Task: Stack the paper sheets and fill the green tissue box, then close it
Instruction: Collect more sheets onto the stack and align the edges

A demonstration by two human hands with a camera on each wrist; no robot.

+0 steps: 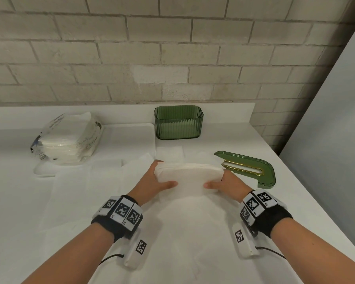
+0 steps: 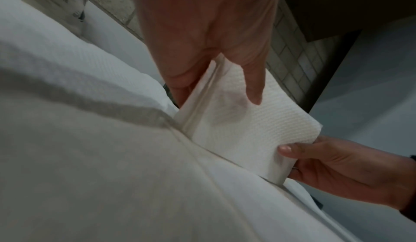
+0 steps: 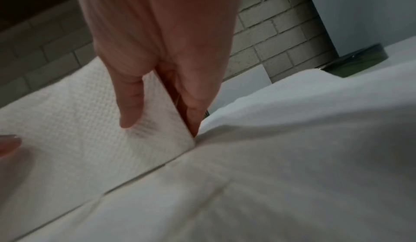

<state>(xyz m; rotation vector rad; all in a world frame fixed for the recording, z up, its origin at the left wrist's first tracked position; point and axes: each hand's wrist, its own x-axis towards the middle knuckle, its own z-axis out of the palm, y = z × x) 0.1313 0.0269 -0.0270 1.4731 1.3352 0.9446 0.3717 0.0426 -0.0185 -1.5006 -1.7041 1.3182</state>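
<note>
A white countertop (image 1: 244, 140) runs along a pale brick wall (image 1: 131, 58); on it, at the back and to the right of the centre, stands the green ribbed plastic tissue box (image 1: 178, 123), open on top, and its flat green lid (image 1: 252, 170) lies apart, to the right and nearer to the person. At the left lies a clear plastic pack of white paper sheets (image 1: 70, 138). In the middle, in front of the box, the stack of white paper sheets (image 1: 188, 178) is between the left hand (image 1: 152, 182) and the right hand (image 1: 231, 182), above loose white sheets (image 1: 193, 232) spread on the countertop.
</note>
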